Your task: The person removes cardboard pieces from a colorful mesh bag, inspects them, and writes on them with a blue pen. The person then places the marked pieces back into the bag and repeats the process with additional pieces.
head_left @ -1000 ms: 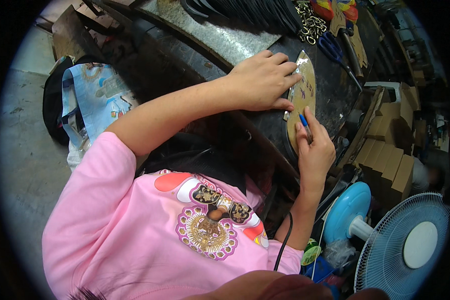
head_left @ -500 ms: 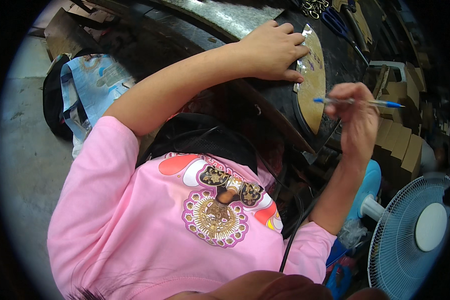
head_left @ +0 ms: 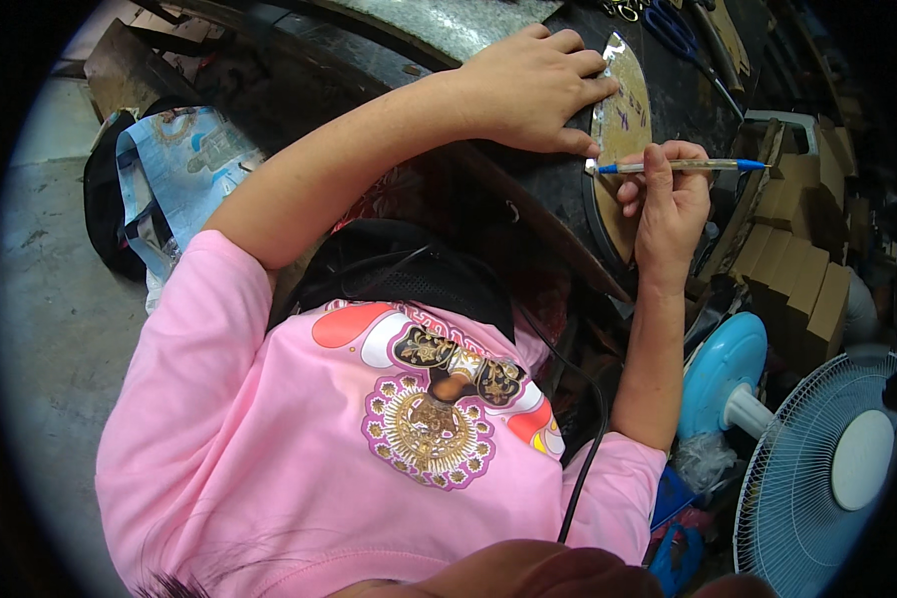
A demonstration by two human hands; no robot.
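My left hand (head_left: 543,92) lies with its fingers spread. Its fingertips rest along the left edge of a tan half-moon-shaped flat piece (head_left: 626,105) that has shiny silver patches on its rim. A dark curved layer shows under the lower left of this piece. My right hand (head_left: 673,199) is closed around a clear ballpoint pen (head_left: 693,165) with blue ends, held nearly level over the piece's right side. The pen's left end is close to my left thumb and the piece's left edge; whether it touches cannot be seen. My right hand hides the piece's lower part.
Blue-handled scissors (head_left: 673,30) and metal rings (head_left: 623,10) lie at the far end of the black worktable (head_left: 543,179). Cardboard boxes (head_left: 782,274) are stacked on the right, above a white-and-blue fan (head_left: 817,468). A light-blue printed bag (head_left: 184,164) is at the left.
My right hand has moved left and slightly away from me, bringing the pen across the half-moon piece toward my left thumb. My left hand has shifted slightly.
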